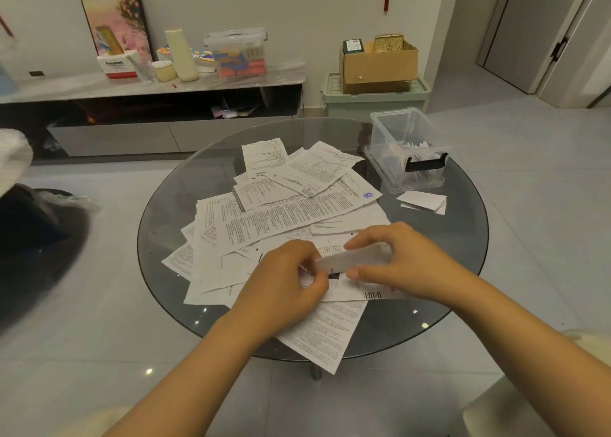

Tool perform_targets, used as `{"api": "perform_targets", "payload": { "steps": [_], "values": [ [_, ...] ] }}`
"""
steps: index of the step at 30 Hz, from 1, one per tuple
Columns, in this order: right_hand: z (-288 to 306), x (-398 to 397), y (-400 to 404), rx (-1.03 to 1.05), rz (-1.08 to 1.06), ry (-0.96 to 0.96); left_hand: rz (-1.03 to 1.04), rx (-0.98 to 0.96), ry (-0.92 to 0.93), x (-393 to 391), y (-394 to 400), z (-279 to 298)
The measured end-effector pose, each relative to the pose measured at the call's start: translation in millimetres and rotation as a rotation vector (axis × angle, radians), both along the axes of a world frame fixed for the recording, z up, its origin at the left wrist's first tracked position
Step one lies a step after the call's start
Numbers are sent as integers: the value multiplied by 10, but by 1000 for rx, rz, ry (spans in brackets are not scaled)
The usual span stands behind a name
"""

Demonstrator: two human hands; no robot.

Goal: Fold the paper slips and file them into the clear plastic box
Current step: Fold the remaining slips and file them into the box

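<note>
A heap of printed paper slips (281,211) covers the middle of a round glass table (463,271). Just above the heap's near edge, my left hand (284,281) and my right hand (396,261) pinch the two ends of one narrow folded slip (344,261), which looks blurred. The clear plastic box (408,149) with a black latch stands open at the table's far right and holds several folded slips. Two folded slips (425,201) lie on the glass right in front of the box.
A low cabinet (158,86) along the far wall carries a lidded clear bin, a cream bottle and small boxes. A green crate (373,101) with a cardboard box on top stands behind the table. A dark seat (29,238) is at left.
</note>
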State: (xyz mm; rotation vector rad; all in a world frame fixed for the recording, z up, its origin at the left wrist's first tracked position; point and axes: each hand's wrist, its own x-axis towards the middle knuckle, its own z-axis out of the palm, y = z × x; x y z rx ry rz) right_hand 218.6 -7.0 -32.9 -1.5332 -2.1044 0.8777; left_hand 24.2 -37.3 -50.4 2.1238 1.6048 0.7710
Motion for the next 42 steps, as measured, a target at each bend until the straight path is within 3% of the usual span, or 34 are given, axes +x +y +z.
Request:
{"api": "perform_targets", "payload": {
  "steps": [9,12,16,22,29,37,42],
  "values": [
    [-165,-163,98,16,-186,-24,140,-106,-170,88,87,-55],
    [-181,-182,94,35,-203,-160,139,-116,-145,100,107,-51],
    [-135,-115,118,1,-199,-165,134,-140,-112,85,142,-61],
    [-131,-74,73,185,-73,-180,42,-147,13,52,184,-75],
    [-194,-105,-70,252,134,-272,-11,-156,-31,47,153,-24],
    [-139,-98,-117,290,141,-340,-56,-254,-97,13,118,24],
    [-117,-104,-144,320,130,-359,-2,-171,-91,35,132,-12]
  ]
}}
